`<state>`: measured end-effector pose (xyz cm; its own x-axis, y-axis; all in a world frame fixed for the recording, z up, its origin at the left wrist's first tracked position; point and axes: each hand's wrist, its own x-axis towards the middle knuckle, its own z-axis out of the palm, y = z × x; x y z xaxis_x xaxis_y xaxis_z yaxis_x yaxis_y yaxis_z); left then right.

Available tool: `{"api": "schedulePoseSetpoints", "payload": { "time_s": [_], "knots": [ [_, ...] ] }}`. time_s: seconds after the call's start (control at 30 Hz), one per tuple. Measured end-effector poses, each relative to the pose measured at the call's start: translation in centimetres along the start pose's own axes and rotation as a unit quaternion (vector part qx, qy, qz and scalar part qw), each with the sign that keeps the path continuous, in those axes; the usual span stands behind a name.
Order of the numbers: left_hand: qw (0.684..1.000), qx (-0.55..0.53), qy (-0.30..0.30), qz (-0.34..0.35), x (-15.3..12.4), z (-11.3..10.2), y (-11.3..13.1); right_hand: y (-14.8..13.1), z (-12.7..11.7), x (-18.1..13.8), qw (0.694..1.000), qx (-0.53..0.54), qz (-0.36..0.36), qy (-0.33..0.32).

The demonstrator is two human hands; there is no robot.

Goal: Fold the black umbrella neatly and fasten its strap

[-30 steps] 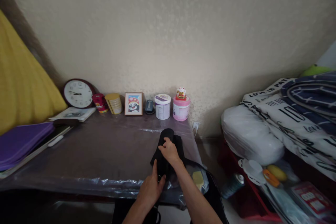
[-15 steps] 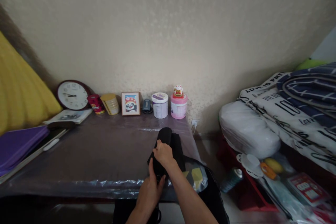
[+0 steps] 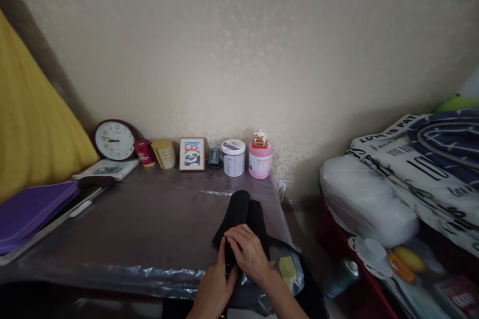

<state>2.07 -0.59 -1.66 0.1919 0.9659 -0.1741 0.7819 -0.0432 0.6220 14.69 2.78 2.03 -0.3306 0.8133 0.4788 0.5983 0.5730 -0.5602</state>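
Note:
A folded black fabric item (image 3: 236, 205) lies on the near right part of the table, its far end rolled or rounded. Its exact kind I cannot make out. My left hand (image 3: 216, 283) grips its near end, thumb and index finger stretched along it, beside a small dark, shiny part. My right hand (image 3: 248, 251) lies over the middle of the fabric with fingers bent and pinching it close to my left fingertip. A black strap (image 3: 280, 243) runs off to the right over the table edge. Beside my right wrist is a clear plastic bag with yellow pieces (image 3: 288, 270).
A plastic-covered table (image 3: 149, 229) carries a clock (image 3: 115, 140), tubs (image 3: 234, 159), a panda picture frame (image 3: 192, 154) and purple folders (image 3: 33, 212). To the right stand a red bin (image 3: 368, 279), a spray can (image 3: 342, 278) and bedding (image 3: 396, 159).
My right hand has drawn back toward me along the black fabric, from a pointing shape to bunched fingers near my left hand. The view has shifted slightly.

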Motion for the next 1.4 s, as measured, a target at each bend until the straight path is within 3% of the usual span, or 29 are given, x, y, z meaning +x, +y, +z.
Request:
{"api": "schedulePoseSetpoints", "payload": {
  "time_s": [0.17,0.3,0.63,0.7,0.83,0.9,1.07,1.4],
  "knots": [
    [1.0,0.003,-0.012,-0.018,0.2,0.4,-0.2,1.7,-0.1,-0.5,0.998,-0.034,-0.033,-0.035],
    [0.999,0.014,-0.025,-0.032,0.4,0.3,0.0,3.9,0.6,1.9,0.996,-0.062,-0.031,-0.049],
    [0.996,0.031,-0.058,-0.059,0.8,-0.1,0.4,10.5,2.0,7.7,0.989,-0.145,0.021,-0.014],
    [0.996,0.031,-0.059,-0.063,0.9,-0.2,0.5,11.4,2.0,8.1,0.984,-0.168,0.051,0.009],
    [0.995,0.027,-0.054,-0.074,0.9,-0.3,1.0,12.5,1.7,7.0,0.959,-0.207,0.155,0.118],
    [0.994,0.041,-0.05,-0.092,0.9,-0.3,1.4,12.4,1.7,5.5,0.952,-0.196,0.196,0.133],
    [0.99,0.07,-0.04,-0.116,1.1,-0.1,2.3,10.1,3.0,3.1,0.957,-0.201,0.191,0.081],
    [0.985,0.099,-0.07,-0.12,2.0,-0.1,3.6,5.5,3.9,5.4,0.883,-0.341,0.321,0.045]
  ]
}}
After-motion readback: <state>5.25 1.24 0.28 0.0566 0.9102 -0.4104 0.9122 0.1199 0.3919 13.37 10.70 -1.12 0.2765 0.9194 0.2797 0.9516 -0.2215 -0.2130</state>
